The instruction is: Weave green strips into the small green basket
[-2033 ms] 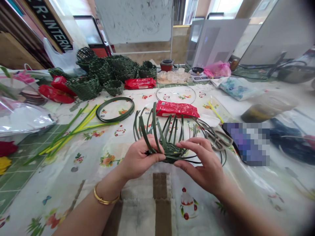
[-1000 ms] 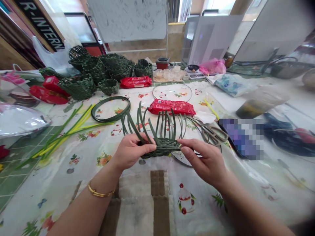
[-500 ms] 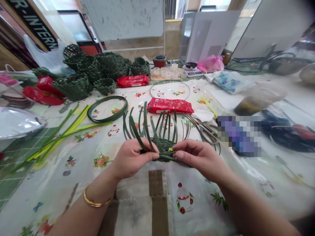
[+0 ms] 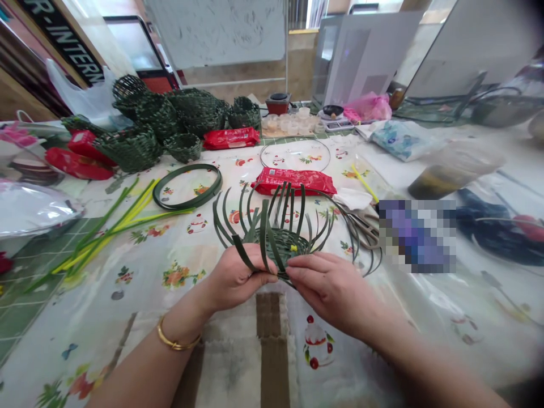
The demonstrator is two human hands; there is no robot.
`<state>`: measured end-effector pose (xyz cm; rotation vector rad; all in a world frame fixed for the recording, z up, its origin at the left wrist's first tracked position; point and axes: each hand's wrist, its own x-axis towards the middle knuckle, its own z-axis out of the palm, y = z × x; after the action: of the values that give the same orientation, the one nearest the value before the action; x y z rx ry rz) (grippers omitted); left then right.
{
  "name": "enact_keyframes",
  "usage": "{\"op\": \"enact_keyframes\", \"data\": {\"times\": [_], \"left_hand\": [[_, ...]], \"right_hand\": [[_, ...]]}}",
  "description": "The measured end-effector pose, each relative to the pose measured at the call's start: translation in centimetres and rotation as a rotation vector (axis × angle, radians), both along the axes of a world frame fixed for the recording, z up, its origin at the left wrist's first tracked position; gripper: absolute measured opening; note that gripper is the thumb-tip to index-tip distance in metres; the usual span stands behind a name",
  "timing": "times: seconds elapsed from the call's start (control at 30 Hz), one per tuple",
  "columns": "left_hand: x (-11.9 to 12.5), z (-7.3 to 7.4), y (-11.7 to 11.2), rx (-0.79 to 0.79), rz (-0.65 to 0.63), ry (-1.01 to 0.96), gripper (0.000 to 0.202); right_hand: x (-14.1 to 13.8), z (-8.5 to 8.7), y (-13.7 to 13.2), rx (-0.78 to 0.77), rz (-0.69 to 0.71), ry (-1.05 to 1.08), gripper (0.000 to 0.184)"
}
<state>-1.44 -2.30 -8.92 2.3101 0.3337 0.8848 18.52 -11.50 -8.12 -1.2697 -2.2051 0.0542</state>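
A partly woven dark green basket (image 4: 285, 240) lies between my hands, its loose upright strips (image 4: 293, 204) fanning out and curving upward. A small yellow piece (image 4: 293, 248) shows on the weave. My left hand (image 4: 243, 273) is closed at the near left edge, thumb and fingers pinching the green strips there. At the near right edge, my right hand (image 4: 325, 280) is closed too, its fingertips pressed together on the basket's rim. The strip ends under my fingers are partly hidden.
Behind the basket lie a red packet (image 4: 294, 181), a coil of green strip (image 4: 187, 207) and scissors (image 4: 364, 226). Green and yellow strips (image 4: 114, 226) rest at the left. Finished green baskets (image 4: 127, 148) are heaped at the back left. A cup of dark liquid (image 4: 431, 181) stands right.
My right hand has moved left and turned palm-down, closer to my left hand. The basket has tilted, showing more of its woven inside. The camera view has shifted slightly.
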Motion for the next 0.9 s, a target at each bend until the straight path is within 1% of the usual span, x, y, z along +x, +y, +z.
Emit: {"op": "enact_keyframes", "data": {"times": [0.1, 0.17, 0.27, 0.4, 0.47, 0.53, 0.6, 0.63, 0.7, 0.73, 0.8, 0.9], "left_hand": [[0.0, -0.2, 0.1, -0.071, 0.050, -0.008, 0.006], [0.0, -0.3, 0.0, -0.127, 0.080, 0.002, 0.005], [0.0, -0.4, -0.2, -0.175, 0.107, 0.031, 0.004], [0.2, -0.3, -0.4, -0.117, 0.142, 0.091, 0.003], [0.2, -0.2, -0.3, -0.082, 0.147, 0.116, 0.002], [0.1, 0.0, 0.0, -0.078, 0.136, 0.101, 0.002], [-0.2, 0.1, 0.3, -0.095, 0.118, 0.057, 0.003], [-0.3, 0.2, 0.5, -0.104, 0.105, 0.037, 0.003], [-0.6, 0.1, 0.6, -0.107, 0.077, 0.005, 0.002], [-0.6, 0.1, 0.7, -0.103, 0.061, -0.006, 0.002], [-0.7, 0.0, 0.7, -0.092, 0.032, -0.026, 0.002], [-0.5, -0.1, 0.7, -0.079, 0.008, -0.047, 0.003]], "right_hand": [[0.1, -0.4, 0.4, -0.013, 0.013, -0.021, 0.017], [0.3, -0.3, 0.5, -0.046, 0.037, -0.011, 0.017], [0.5, 0.2, 0.6, -0.139, 0.084, 0.013, 0.020], [0.6, 0.4, 0.6, -0.293, 0.112, 0.030, 0.025], [0.6, 0.2, 0.6, -0.342, 0.118, 0.075, 0.024], [0.6, 0.1, 0.5, -0.339, 0.087, 0.188, 0.023], [0.6, 0.3, 0.3, -0.329, -0.018, 0.312, 0.021], [0.6, 0.5, 0.3, -0.348, -0.085, 0.337, 0.020], [0.8, 1.0, 0.1, -0.452, -0.183, 0.276, 0.025], [0.9, 1.2, 0.1, -0.515, -0.189, 0.210, 0.028], [1.2, 1.7, -0.1, -0.604, -0.134, 0.092, 0.028], [1.6, 2.2, -0.5, -0.628, -0.052, 0.041, 0.016]]}}
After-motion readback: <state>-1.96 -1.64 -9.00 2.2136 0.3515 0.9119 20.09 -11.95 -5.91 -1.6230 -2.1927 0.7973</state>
